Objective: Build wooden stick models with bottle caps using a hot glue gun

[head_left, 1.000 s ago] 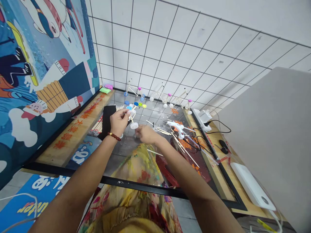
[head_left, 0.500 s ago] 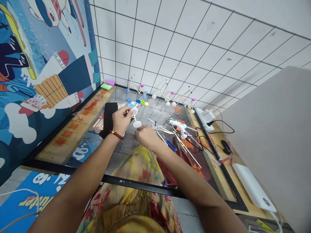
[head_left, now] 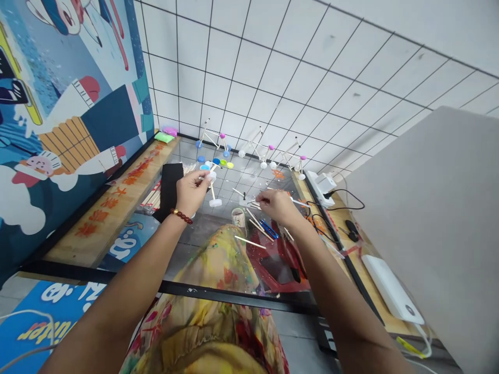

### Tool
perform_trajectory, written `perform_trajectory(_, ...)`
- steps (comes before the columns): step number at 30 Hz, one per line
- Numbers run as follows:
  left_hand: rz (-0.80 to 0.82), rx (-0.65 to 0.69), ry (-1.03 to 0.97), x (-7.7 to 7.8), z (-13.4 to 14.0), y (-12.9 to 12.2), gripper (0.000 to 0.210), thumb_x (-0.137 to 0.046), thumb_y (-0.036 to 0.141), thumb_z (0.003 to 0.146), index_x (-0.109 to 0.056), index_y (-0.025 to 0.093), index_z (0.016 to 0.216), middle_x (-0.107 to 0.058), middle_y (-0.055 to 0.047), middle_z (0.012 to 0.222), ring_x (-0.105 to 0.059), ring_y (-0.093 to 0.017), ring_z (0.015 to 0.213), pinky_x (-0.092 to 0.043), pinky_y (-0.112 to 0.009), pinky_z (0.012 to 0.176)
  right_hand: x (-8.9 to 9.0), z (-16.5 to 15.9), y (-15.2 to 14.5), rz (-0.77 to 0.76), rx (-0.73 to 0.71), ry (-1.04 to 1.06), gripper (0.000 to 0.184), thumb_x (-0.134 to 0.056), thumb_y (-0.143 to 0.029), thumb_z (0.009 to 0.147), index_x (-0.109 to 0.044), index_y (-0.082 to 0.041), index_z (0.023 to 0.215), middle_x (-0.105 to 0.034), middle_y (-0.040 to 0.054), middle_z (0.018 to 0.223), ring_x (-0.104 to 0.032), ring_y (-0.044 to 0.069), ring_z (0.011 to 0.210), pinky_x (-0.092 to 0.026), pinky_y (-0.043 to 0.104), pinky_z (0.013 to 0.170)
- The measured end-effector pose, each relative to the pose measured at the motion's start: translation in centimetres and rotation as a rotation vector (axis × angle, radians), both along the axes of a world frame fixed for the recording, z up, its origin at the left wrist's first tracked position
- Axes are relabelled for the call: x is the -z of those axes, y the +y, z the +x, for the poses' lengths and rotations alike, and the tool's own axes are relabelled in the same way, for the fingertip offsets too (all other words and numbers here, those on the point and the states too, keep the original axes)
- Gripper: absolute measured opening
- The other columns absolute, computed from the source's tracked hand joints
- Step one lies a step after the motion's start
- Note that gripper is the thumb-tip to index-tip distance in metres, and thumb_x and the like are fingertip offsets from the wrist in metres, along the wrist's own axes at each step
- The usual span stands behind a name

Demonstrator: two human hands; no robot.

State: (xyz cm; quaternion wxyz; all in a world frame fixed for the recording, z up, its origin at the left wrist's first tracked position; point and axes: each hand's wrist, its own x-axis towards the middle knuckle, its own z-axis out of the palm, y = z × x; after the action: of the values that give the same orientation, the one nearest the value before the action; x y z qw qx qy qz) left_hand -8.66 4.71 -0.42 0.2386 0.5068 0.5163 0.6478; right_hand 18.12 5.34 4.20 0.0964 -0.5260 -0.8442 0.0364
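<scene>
My left hand [head_left: 193, 191] is closed, pinching a small piece made of pale wooden sticks and white round caps. One white cap [head_left: 215, 202] hangs at the lower end of its stick [head_left: 212, 190]. To the right, my right hand [head_left: 276, 205] is closed above the loose sticks. Its fingertips are pressed together, and what they hold, if anything, I cannot make out. It covers the spot of the white glue gun. Between the hands stands a small light cup-like container [head_left: 239, 217]. A blue-handled tool [head_left: 268, 229] lies below the right hand among wooden sticks [head_left: 250, 242].
Stick frames with coloured caps [head_left: 267, 150] stand along the back. Loose coloured caps [head_left: 223, 162] lie before them. A black sheet [head_left: 170, 189] and bundled sticks [head_left: 152, 199] are at left. A power strip [head_left: 322, 189], cables and a white box [head_left: 392, 288] line the right side.
My right hand has moved right, from beside the left hand to over the glue gun's place, uncovering the cup-like container. The left hand still holds its piece; the view has shifted slightly.
</scene>
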Motion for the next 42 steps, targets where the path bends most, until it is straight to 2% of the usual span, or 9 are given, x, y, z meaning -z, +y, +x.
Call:
perform_trajectory(7, -0.010, 0.037, 0.049, 0.6, 0.6, 0.0, 0.021, -0.071, 0.031, 0.078, -0.079, 0.018, 0.093, -0.076, -0.006, 0.087, -0.067, -0.017, 0.069, -0.054, -0.026, 0.064, 2.4, -2.3, -3.6, -0.074, -0.221, -0.174, 0.023, -0.054, -0.025, 0.096, -0.077, -0.020, 0.094, -0.073, 0.0091, 0.100, -0.065, 0.019, 0.095, -0.042, 0.027, 0.079)
perform_trajectory(13, 0.015, 0.063, 0.172, 0.6, 1.1, -0.6, 0.016, -0.070, 0.027, 0.077, -0.079, 0.018, 0.088, -0.077, -0.006, 0.092, -0.064, -0.014, 0.064, -0.052, -0.025, 0.062, 4.0, -3.8, -2.5, 0.005, 0.018, -0.351, 0.026, -0.047, -0.013, 0.096, -0.071, -0.012, 0.105, -0.070, 0.0166, 0.104, -0.066, 0.024, 0.092, -0.042, 0.031, 0.076)
perform_trajectory(16, 0.043, 0.059, 0.235, 0.4, 1.2, -0.9, 0.014, -0.069, 0.025, 0.078, -0.079, 0.020, 0.087, -0.077, -0.004, 0.091, -0.064, -0.014, 0.066, -0.052, -0.025, 0.064, 3.8, -2.9, -2.0, -0.005, 0.018, -0.261, 0.026, -0.047, -0.016, 0.097, -0.071, -0.013, 0.107, -0.071, 0.0151, 0.106, -0.066, 0.023, 0.095, -0.042, 0.030, 0.078)
perform_trajectory(21, 0.074, 0.083, 0.286, 0.9, 1.6, -0.9, 0.013, -0.070, 0.025, 0.079, -0.078, 0.020, 0.087, -0.076, -0.003, 0.086, -0.064, -0.014, 0.065, -0.052, -0.025, 0.063, 4.2, -3.1, -2.7, -0.068, -0.203, -0.115, 0.022, -0.054, -0.026, 0.098, -0.075, -0.019, 0.099, -0.073, 0.0076, 0.098, -0.065, 0.020, 0.096, -0.042, 0.028, 0.084)
perform_trajectory(26, 0.058, 0.106, 0.352, 1.8, 1.9, -0.8, 0.013, -0.069, 0.027, 0.080, -0.078, 0.021, 0.087, -0.075, -0.003, 0.086, -0.065, -0.016, 0.069, -0.052, -0.026, 0.065, 4.2, -4.5, -2.2, 0.068, -0.022, -0.307, 0.023, -0.050, -0.012, 0.094, -0.073, -0.009, 0.099, -0.072, 0.0193, 0.100, -0.064, 0.027, 0.096, -0.039, 0.037, 0.084)
perform_trajectory(28, 0.054, 0.103, 0.365, 2.0, 1.8, -0.7, 0.013, -0.068, 0.027, 0.080, -0.078, 0.021, 0.087, -0.075, -0.003, 0.086, -0.065, -0.016, 0.068, -0.052, -0.027, 0.066, 3.9, -4.3, -1.9, 0.066, 0.021, -0.264, 0.023, -0.051, -0.013, 0.094, -0.073, -0.011, 0.100, -0.072, 0.0177, 0.102, -0.064, 0.026, 0.097, -0.039, 0.035, 0.083)
perform_trajectory(32, 0.070, 0.097, 0.366, 1.9, 1.8, -0.7, 0.013, -0.068, 0.027, 0.080, -0.078, 0.021, 0.088, -0.075, -0.004, 0.087, -0.065, -0.016, 0.068, -0.052, -0.027, 0.066, 3.2, -3.1, -1.9, -0.088, -0.071, -0.140, 0.015, -0.060, -0.026, 0.093, -0.074, -0.020, 0.095, -0.075, 0.0069, 0.099, -0.065, 0.021, 0.095, -0.041, 0.029, 0.081)
perform_trajectory(37, 0.070, 0.083, 0.359, 1.4, 1.6, -0.9, 0.013, -0.069, 0.027, 0.080, -0.078, 0.021, 0.086, -0.075, -0.004, 0.087, -0.065, -0.016, 0.068, -0.052, -0.027, 0.066, 3.0, -2.8, -3.0, 0.021, 0.080, -0.221, 0.027, -0.051, -0.011, 0.090, -0.073, -0.014, 0.105, -0.073, 0.0166, 0.109, -0.063, 0.026, 0.103, -0.040, 0.035, 0.087)
perform_trajectory(42, 0.047, 0.019, 0.188, 1.4, 0.8, -0.2, 0.021, -0.066, 0.031, 0.082, -0.078, 0.019, 0.094, -0.076, -0.005, 0.092, -0.067, -0.016, 0.069, -0.053, -0.026, 0.068, 4.3, -3.8, -5.9, 0.006, -0.466, -0.208, 0.048, -0.049, -0.014, 0.092, -0.057, -0.018, 0.139, -0.054, 0.0121, 0.149, -0.046, 0.027, 0.135, -0.034, 0.043, 0.106)
